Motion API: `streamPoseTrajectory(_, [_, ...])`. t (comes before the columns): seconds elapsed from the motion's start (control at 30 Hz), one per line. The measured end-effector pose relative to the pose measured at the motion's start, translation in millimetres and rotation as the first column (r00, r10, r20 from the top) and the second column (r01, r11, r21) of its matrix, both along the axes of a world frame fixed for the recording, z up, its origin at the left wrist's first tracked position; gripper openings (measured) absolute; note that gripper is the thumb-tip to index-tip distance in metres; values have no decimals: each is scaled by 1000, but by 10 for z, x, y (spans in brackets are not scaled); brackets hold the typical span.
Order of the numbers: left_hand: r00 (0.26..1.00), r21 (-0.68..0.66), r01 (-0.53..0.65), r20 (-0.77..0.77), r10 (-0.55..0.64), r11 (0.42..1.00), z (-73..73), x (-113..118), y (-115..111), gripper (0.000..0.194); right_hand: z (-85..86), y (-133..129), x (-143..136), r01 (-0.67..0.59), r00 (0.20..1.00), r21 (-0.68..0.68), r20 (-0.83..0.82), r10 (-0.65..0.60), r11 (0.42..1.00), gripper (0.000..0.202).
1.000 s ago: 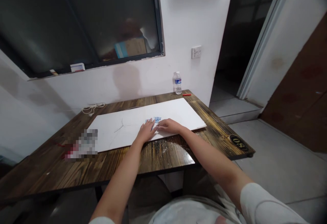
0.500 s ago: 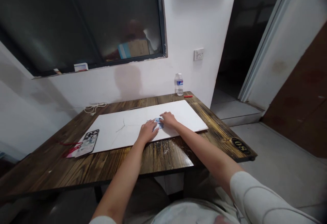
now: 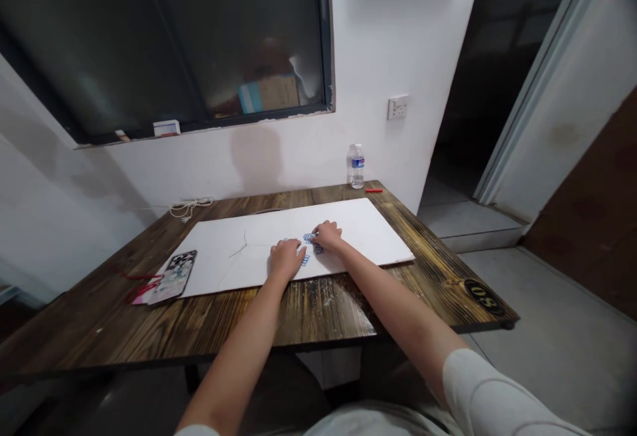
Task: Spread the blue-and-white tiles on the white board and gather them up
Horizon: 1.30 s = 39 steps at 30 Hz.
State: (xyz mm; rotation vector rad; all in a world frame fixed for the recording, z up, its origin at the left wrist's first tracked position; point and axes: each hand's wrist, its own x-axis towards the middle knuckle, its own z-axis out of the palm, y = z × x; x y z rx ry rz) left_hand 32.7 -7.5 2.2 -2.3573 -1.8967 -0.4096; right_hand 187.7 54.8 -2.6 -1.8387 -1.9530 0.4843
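Observation:
Small blue-and-white pieces point(image 3: 309, 237), too small to name, lie in a loose cluster on a white board point(image 3: 348, 217) on the table. My left hand point(image 3: 286, 258) rests palm down at the cluster's left side, thumb apart from the fingers, with several pieces point(image 3: 305, 260) by its thumb. On the right side my right hand point(image 3: 328, 235) bends over other pieces, fingertips touching or just above them. Its fingers are apart, and I make out nothing gripped in it. Both hands partly hide the pieces.
A patterned phone point(image 3: 174, 275) with a red strap lies across the board's left end. Behind are a coiled white cable point(image 3: 189, 206), a water bottle point(image 3: 357, 169) and a red pen-like stick point(image 3: 374, 191). The wooden table point(image 3: 318, 310) stands against the wall.
My hands have drawn slightly apart, and the pieces between them look more spread out. The right hand's fingers are more bent. The whole view has shifted a little.

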Motion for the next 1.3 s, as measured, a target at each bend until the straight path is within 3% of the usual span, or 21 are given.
streamPoseTrajectory(0.37, [1000,-9,-6,26,6,1000,-54,-25,42,30,-94,9,159,45,970,99,-240,-20,994,5])
streamPoseTrajectory(0.53, [1000,-13,-6,21,6,1000,-48,-26,28,29,-114,-22,161,93,987,203,-149,-63,975,2])
streamPoseTrajectory(0.77, [999,-4,7,37,-7,1000,-74,-59,50,29,-163,-50,161,62,995,274,-96,-37,960,10])
streamPoseTrajectory(0.87, [999,7,13,41,-14,1000,-81,-63,54,29,-173,-52,186,64,995,256,-85,-44,965,9])
streamPoseTrajectory(1.03, [999,0,13,32,-13,1000,-64,-46,42,29,-169,-58,190,76,997,198,-25,-72,977,26])
streamPoseTrajectory(1.3, [1000,-13,3,25,-2,1000,-44,-34,27,28,-126,-51,128,96,995,120,-28,-93,988,20])
